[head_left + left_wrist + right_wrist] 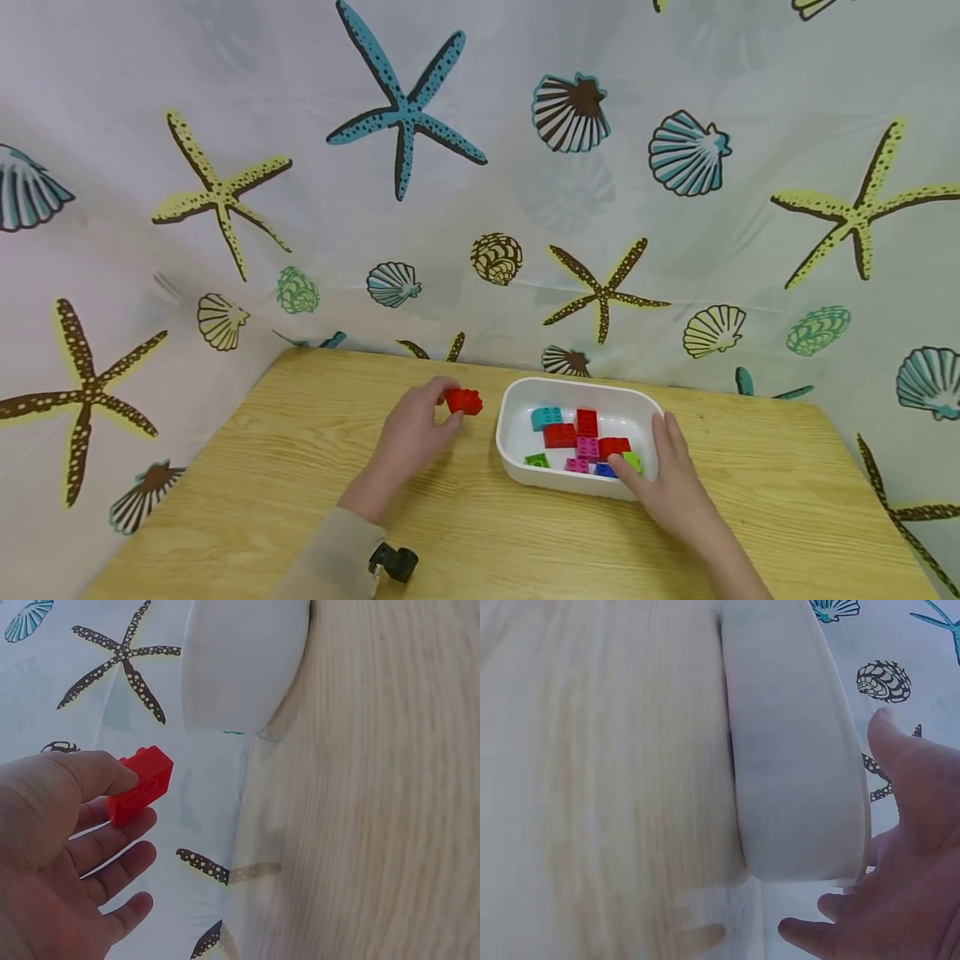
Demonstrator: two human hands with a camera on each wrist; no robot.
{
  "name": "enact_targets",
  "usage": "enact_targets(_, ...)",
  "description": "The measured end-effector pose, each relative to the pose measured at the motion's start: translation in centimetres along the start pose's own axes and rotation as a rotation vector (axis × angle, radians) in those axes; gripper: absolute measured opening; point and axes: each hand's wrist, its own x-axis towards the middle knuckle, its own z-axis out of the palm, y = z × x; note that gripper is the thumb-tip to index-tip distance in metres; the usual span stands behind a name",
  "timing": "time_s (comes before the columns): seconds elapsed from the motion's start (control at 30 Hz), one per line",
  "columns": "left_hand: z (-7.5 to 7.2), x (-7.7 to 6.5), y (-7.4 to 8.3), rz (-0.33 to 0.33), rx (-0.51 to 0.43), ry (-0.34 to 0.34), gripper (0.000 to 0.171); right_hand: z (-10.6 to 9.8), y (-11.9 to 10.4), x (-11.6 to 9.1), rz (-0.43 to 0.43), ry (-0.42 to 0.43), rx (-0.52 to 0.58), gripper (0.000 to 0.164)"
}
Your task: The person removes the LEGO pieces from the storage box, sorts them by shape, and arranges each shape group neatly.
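Note:
My left hand [411, 429] pinches a red toy building brick [465, 402] between thumb and fingers, just left of the white tub. In the left wrist view this brick [142, 784] is tilted, one side with round hollows showing, while the other fingers spread loosely below it. At the right end of the white plastic tub [517, 471] is my right hand [678, 487], its fingers along the outside and its thumb reaching over the rim. The right wrist view shows those fingers, fairly straight, at the end of the tub [795, 750].
Inside the tub lie several toy bricks, among them a turquoise one [546, 417], a red one [559, 435], a pink one [587, 449] and a green one [537, 460]. A wooden table [480, 542] carries the tub. Behind it hangs a shell-and-starfish curtain [450, 225].

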Motion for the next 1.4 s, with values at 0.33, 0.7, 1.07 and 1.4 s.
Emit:
enact_targets(0.33, 0.1, 0.3, -1.6, -0.022, 0.004, -0.07, 0.041, 0.2, 0.1, 0.2, 0.026, 0.006, -0.008, 0.12)
enact_targets(0.7, 1.1, 1.1, -2.9, 0.045, 0.069, -0.195, 0.034, 0.0, 0.4, 0.1, 0.034, 0.001, -0.029, 0.12)
enact_targets(1.07, 2.2, 2.0, -3.6, 0.102, 0.114, -0.24, 0.031, -0.5, 0.8, -0.3, 0.024, -0.036, -0.026, 0.121)
enact_targets(1.4, 3.0, 2.1, -4.2, 0.095, 0.162, -0.225, 0.028, -0.5, 1.3, -0.1, 0.029, -0.039, -0.009, 0.123)
